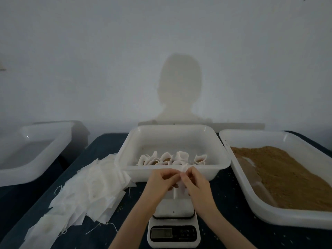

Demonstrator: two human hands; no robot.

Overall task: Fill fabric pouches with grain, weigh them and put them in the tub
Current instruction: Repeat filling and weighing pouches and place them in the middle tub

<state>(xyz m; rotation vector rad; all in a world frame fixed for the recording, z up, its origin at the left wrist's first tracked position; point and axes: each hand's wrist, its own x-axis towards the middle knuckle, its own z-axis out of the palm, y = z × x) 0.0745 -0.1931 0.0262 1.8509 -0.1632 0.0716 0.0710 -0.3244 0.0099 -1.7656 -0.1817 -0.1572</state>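
My left hand [162,182] and my right hand [195,182] meet above the white kitchen scale [173,229] and pinch the top of a white fabric pouch [181,187] between their fingertips. The pouch hangs between my hands, its lower part over the scale's platform. Directly behind my hands stands the middle white tub [221,159], holding several filled pouches [168,159] with open tops. To the right, a large white tray [251,200] holds a heap of brown grain [287,175].
A pile of flat empty pouches [86,191] with loose strings lies on the dark table [224,203] to the left of the scale. An empty white tub [34,151] stands at far left. A grey wall rises behind the tubs.
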